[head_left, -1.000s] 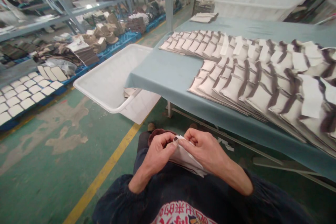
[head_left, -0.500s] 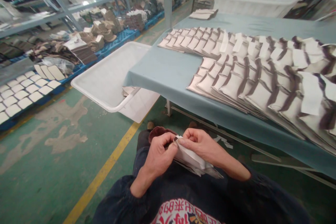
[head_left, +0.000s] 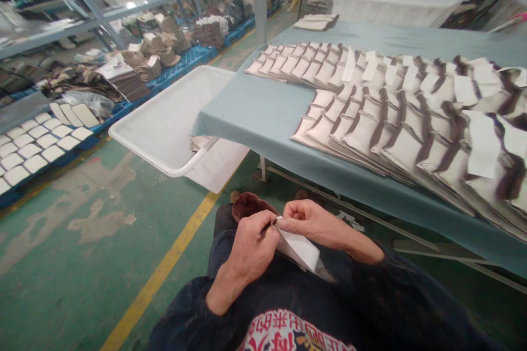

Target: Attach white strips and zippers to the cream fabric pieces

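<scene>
My left hand (head_left: 251, 244) is closed, thumb and fingers pinching the near end of a white fabric piece (head_left: 302, 249) above my lap. Opposite it, my right hand (head_left: 315, 223) pinches the same end, the fingertips of both hands almost meeting. A small dark brown edge shows between them. The rest of the piece hangs down to the right under my right hand, with a greyish layer below the white one. Just past my left hand lies a dark reddish-brown, soft-looking item (head_left: 248, 204), partly hidden by the fingers.
A table with a blue-grey cover (head_left: 247, 104) stands ahead to the right, bearing overlapping rows of cream-and-brown pieces (head_left: 370, 120). White strips lie on some. A white plastic tub (head_left: 160, 120) is tucked by its left corner. Blue pallets (head_left: 197, 55) with stacked goods line the left.
The white piece has swung inward and now looks narrower and smoother. My right hand has shifted slightly left, and both hands keep their pinch.
</scene>
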Tool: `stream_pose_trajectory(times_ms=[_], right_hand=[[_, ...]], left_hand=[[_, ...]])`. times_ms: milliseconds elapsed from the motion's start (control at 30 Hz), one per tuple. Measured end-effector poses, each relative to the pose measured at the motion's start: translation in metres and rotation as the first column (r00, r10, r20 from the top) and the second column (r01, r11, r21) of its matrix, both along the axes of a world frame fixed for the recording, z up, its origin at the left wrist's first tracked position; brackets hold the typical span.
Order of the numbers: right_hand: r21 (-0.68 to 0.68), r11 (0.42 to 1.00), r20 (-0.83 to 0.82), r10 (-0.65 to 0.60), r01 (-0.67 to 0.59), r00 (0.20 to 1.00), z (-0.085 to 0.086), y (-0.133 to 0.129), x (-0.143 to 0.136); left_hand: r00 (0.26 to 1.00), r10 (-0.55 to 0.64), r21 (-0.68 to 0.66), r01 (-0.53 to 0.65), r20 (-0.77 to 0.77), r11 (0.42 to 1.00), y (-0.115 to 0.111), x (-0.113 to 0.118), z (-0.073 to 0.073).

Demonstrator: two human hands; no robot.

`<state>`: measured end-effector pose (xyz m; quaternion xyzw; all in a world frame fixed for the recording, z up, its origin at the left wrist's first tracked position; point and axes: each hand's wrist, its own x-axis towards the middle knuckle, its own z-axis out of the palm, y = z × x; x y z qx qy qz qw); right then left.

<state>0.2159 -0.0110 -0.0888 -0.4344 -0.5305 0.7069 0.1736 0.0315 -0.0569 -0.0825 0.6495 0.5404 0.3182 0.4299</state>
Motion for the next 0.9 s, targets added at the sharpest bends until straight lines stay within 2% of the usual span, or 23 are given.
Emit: stream_pose_trajectory(times_ms=[100,167,300,433,567,667,733,800,900], right_hand=[[-0.009,0.997,-0.067,0.082,-0.082,0.994,0.0,0.003,0.001],[0.023,0.995,-0.111,0.096,-0.094,0.989,-0.002,0.003,-0.002],[0.173,0.985,-0.134,0.01,0.013,0.991,-0.01,-0.002,-0.011],[0.369,0.925,-0.044,-0.079,0.09,0.996,-0.019,-0.008,-0.014],[0.512,0.842,0.023,-0.211,0.17,0.977,-0.017,-0.009,0.002],[0.596,0.754,-0.028,-0.325,0.276,0.945,0.005,-0.007,0.015],[0.673,0.711,-0.022,-0.257,0.204,0.966,0.025,-0.005,0.017],[0.763,0.643,0.022,-0.122,0.062,0.992,0.042,-0.003,0.014],[0.875,0.467,0.125,0.034,-0.127,0.992,0.054,0.002,0.009]], left_hand=[[0.998,-0.058,0.024,0.057,0.024,0.998,0.0,-0.001,0.003],[0.997,-0.073,0.036,0.072,0.029,0.997,0.0,-0.001,0.006],[0.998,-0.061,0.038,0.059,0.034,0.998,0.001,-0.001,0.01],[0.998,-0.044,-0.007,0.044,0.038,0.999,0.004,-0.004,0.012],[0.994,-0.093,-0.067,0.097,0.053,0.993,0.011,-0.011,0.019],[0.98,-0.194,-0.08,0.197,0.042,0.977,0.017,-0.015,0.028],[0.967,-0.25,-0.076,0.252,0.036,0.965,0.02,-0.016,0.037],[0.952,-0.306,-0.068,0.307,0.035,0.949,0.022,-0.017,0.048],[0.926,-0.376,-0.034,0.377,0.011,0.926,0.024,-0.018,0.063]])
